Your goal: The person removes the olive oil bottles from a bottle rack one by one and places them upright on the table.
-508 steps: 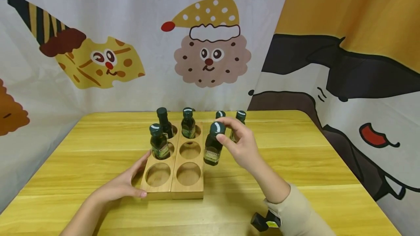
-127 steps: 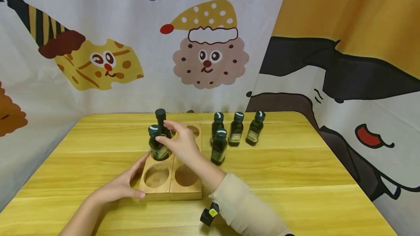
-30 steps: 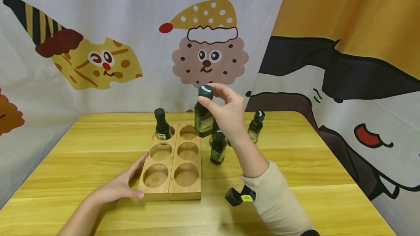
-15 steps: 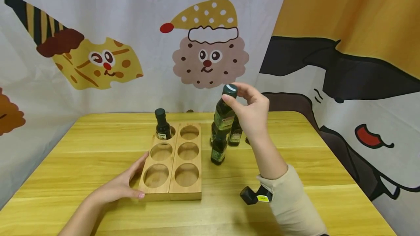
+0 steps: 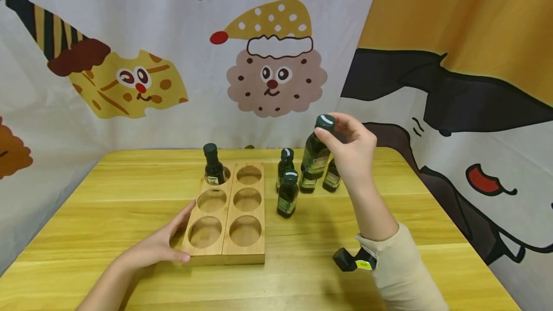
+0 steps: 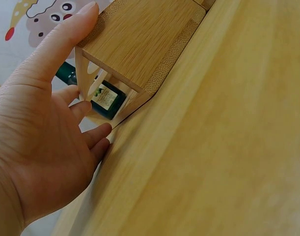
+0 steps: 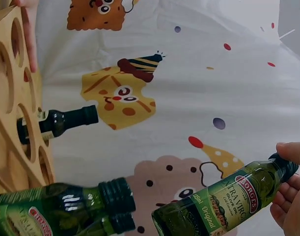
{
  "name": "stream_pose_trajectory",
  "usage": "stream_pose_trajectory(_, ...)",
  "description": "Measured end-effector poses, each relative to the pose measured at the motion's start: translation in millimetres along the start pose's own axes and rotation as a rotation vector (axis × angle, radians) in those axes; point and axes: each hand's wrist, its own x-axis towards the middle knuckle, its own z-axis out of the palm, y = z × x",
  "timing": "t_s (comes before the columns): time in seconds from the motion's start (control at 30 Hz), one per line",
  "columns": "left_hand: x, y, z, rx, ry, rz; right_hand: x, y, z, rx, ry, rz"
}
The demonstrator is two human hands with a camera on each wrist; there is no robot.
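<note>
My right hand [image 5: 356,157] pinches the dark cap of a green olive oil bottle [image 5: 316,155] between thumb and fingers. It hangs above the table, overlapping a standing bottle behind it; the right wrist view shows the label and cap of the held bottle [image 7: 228,194]. My left hand [image 5: 157,244] holds the left side and front corner of a wooden bottle rack [image 5: 246,257]; in the left wrist view its thumb lies along the rack's end and its fingertips touch the side. A slimmer dark bottle [image 5: 213,169] stands in the rack's back left hole; the other holes are bare.
Right of the rack stand several more olive oil bottles: one in front [image 5: 287,196], one behind it [image 5: 285,162], and one farther right [image 5: 331,177]. A black device with a yellow label [image 5: 356,259] sits at the right wrist. A printed curtain [image 5: 173,128] hangs behind the table.
My right hand has lifted the bottle from the rack's left middle hole and carried it rightward past the front standing bottle. Earlier, other bottles left the rack. My left hand stays put.
</note>
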Motion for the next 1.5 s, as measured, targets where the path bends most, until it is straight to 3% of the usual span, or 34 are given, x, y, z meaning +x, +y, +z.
stream_pose_trajectory(0.73,-0.5,-3.1,-0.6,0.001,0.003,0.002,-24.8,25.8,-9.1,-0.123,-0.007,0.109)
stream_pose_trajectory(1.0,-0.1,-2.6,-0.9,0.006,0.004,0.008,-38.3,5.2,-5.7,-0.212,0.000,0.170)
stream_pose_trajectory(1.1,0.1,-3.1,-1.1,0.011,0.007,0.004,-43.4,11.7,-6.5,-0.216,-0.005,0.183)
stream_pose_trajectory(1.33,-0.3,-2.3,-0.8,0.018,0.013,0.012,-57.3,57.1,-14.2,-0.222,-0.008,0.234)
stream_pose_trajectory(1.5,-0.5,-1.6,-0.5,0.020,0.012,0.012,-64.9,67.7,-16.4,-0.200,-0.027,0.259)
